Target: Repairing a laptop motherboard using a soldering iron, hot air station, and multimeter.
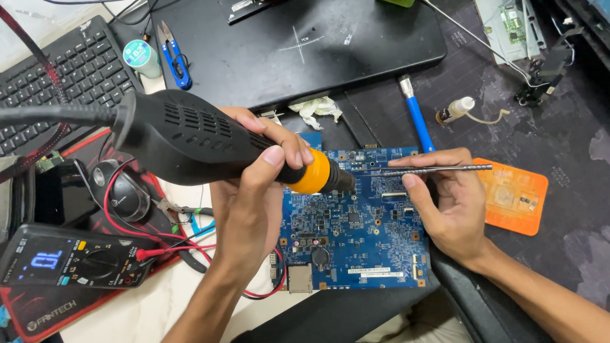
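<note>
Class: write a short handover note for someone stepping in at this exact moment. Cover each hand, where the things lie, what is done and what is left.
Left hand: wrapped around the black hot-air tool, orange collar and nozzle aimed at the upper edge of the blue circuit board.
Right hand: pinching metal tweezers, tips meeting the nozzle over the board.
Board lies flat on the dark mat. Multimeter sits left, its display lit; orange pad right.
Done: tools positioned. Left: whether any part has come free cannot be told.
</note>
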